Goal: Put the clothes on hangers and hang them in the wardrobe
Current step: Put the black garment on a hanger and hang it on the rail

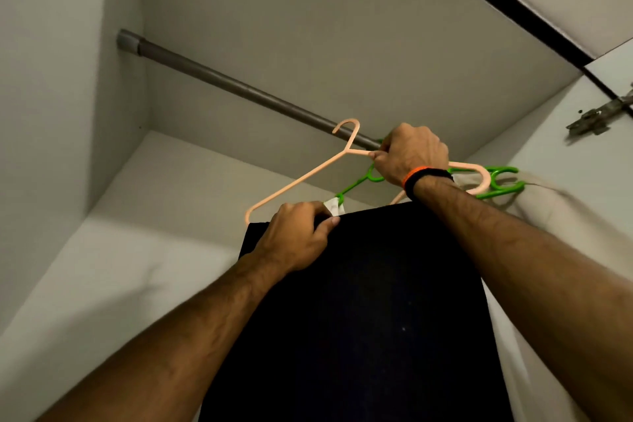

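Up inside the wardrobe [85, 250] the grey rail [239, 91] runs from the left wall down toward the right, bare along its left stretch, and that is the target. The peach hanger [294, 181] hangs in the air just below and in front of the rail, its hook [347, 128] open toward the left and, as far as I can judge, not yet over the bar. The left hand [298, 236] has its fingers curled over the top edge of the dark garment [359, 319], thumb pressed along the fold, pinning the cloth where it drapes over the hanger's lower bar. To do this well, that hand should keep the fold pinned so nothing slides off while the hook lifts clear above the rail and settles down on it. The right hand [411, 154] grips the hanger's shoulder near the neck, fingers wrapped tight, and it looks set to steer the hook. Watch the green hanger [503, 181] just behind, already on the rail with a pale garment [565, 216]; the two could tangle, so aim left of it. The dark garment is near-black, flat and smooth, folded over the bar and hanging straight down.
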